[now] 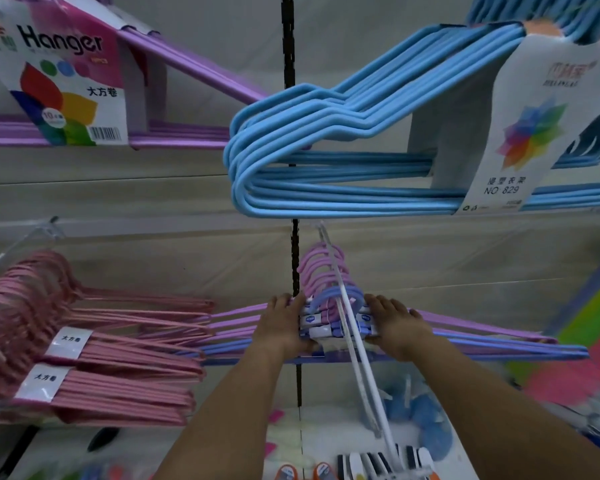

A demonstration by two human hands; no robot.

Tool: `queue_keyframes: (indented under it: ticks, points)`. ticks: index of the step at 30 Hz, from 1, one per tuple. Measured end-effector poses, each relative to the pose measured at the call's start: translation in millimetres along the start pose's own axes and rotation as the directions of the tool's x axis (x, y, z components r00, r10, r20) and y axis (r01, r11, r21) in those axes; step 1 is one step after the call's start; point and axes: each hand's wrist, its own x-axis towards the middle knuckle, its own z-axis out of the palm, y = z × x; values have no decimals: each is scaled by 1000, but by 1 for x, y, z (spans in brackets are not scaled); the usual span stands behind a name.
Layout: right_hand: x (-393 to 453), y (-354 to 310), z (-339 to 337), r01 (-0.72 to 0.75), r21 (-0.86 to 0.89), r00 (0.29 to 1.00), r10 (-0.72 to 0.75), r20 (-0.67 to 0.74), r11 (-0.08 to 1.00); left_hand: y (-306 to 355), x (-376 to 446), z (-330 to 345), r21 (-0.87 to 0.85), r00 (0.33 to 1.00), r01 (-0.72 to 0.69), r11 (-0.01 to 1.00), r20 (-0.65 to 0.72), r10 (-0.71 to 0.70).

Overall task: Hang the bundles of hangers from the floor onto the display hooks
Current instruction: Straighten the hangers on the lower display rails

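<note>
A bundle of purple and blue hangers (pixel 492 344) hangs with its hook ends over a long white display hook (pixel 352 344) at the lower centre. My left hand (pixel 283 323) grips the bundle on the left of its neck, just beside the white label bands. My right hand (pixel 394 322) grips it on the right of the neck. Pink and lilac hanger hooks (pixel 321 268) sit further back on the same display hook.
Light blue hanger bundles (pixel 326 157) with a white card hang above, close over my hands. Purple bundles (pixel 187 64) with a "Hanger" card hang top left. Pink bundles (pixel 101 358) hang lower left. A black upright slotted strip (pixel 293 258) runs down the wall. Small goods lie on the shelf below.
</note>
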Motion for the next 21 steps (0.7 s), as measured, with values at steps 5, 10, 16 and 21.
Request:
queue_keyframes:
  ticks: [5,10,16,21]
  points:
    - [13,-2,-3,-17,-51,1000,18,11,999,-3,9,-1,18,999,18,1000,-33,-17]
    - [-2,-14,7,-134,-68,983,124,-136,989,-8,-17,-5,-13,993,111,994,-36,-111]
    - [-25,-44,64,-252,161,912,290,-291,954,-68,-78,-21,102,934,310,945,-217,-283]
    - [-57,-117,72,-284,320,838,396,-375,904,-124,-106,-43,194,899,393,899,-287,-331]
